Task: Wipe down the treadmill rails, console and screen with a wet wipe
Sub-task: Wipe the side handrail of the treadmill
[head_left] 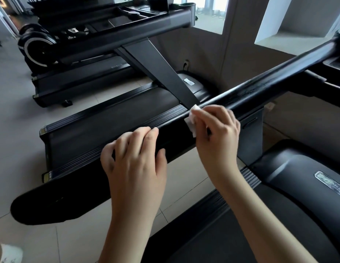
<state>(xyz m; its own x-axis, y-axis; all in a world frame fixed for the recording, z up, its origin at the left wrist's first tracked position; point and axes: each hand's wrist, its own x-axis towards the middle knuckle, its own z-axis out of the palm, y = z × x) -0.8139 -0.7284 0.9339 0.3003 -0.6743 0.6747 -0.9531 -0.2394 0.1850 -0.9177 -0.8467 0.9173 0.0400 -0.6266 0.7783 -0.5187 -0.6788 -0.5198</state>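
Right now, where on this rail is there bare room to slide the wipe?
Two bare stretches of rail: from the wipe in the right hand up to the upper end, and from the left hand down to the rounded end. Between the hands it is crowded, only a short gap.

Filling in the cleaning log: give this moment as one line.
stage: wiping | right hand: pinches wet wipe against rail | left hand: rests on rail

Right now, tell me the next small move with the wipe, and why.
Probably slide the wipe down the rail toward the left hand. The right hand pinches it against the rail; the upper stretch shows wet-looking streaks, while the near end looks dull.
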